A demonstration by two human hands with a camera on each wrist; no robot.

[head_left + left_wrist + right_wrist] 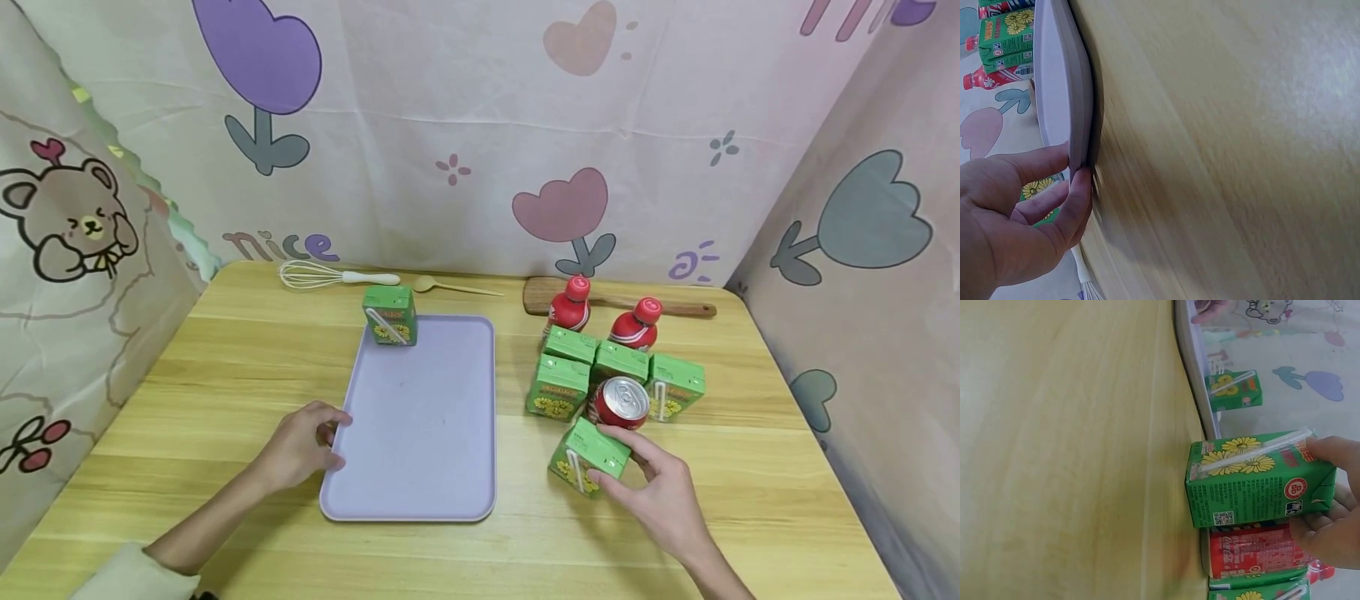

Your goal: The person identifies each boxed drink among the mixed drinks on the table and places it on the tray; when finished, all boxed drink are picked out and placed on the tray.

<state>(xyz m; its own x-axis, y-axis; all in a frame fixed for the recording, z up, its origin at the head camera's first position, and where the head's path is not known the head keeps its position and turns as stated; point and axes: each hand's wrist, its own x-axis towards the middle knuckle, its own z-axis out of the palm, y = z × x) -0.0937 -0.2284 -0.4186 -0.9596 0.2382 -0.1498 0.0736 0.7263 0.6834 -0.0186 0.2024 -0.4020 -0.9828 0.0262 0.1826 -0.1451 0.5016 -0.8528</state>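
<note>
My left hand (302,446) pinches the left rim of a pale purple tray (420,433), thumb on the inside and fingers beneath the edge in the left wrist view. With my right hand (663,496) I grip a green drink carton (588,457) with a straw on its front; the carton is tilted. Just behind it stands a red soda can (624,402). Another green carton (390,317) stands upright at the tray's far left corner. In the right wrist view, the held carton (1254,478) shows yellow flowers and a QR code.
Several green cartons (558,387) stand close together around the can. Two red bottles (570,307) are behind them. A whisk (337,277), a small wooden spoon (453,287) and a wooden spatula (543,296) lie along the back edge by the printed cloth.
</note>
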